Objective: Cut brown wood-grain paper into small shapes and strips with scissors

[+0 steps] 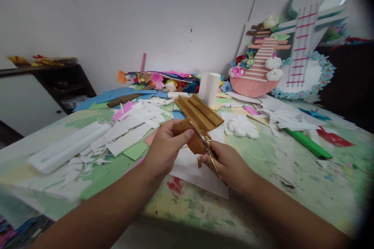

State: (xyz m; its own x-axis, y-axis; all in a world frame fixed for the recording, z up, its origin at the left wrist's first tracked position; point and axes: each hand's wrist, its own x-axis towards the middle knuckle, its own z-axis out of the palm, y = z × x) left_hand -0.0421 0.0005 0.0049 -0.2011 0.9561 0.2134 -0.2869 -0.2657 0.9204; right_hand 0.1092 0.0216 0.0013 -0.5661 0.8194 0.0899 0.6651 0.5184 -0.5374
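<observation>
My left hand (166, 144) pinches a piece of brown crepe paper (187, 130) between thumb and fingers, above the middle of the table. A pair of scissors (214, 161) is gripped in my right hand (229, 163), with its blades lying along the right edge of that piece. Small brown offcuts cling near the blades. Just behind my hands lies a folded sheet of the same brown crepe paper (201, 111). White paper (194, 169) lies on the table beneath both hands.
White scraps (143, 111) and a long white box (68, 148) cover the left. A white roll (210, 87) stands behind the brown sheet. To the right are a white paper flower (239, 124) and a green roll (308, 142). Guitar-shaped paper crafts (257, 79) lean at the back right.
</observation>
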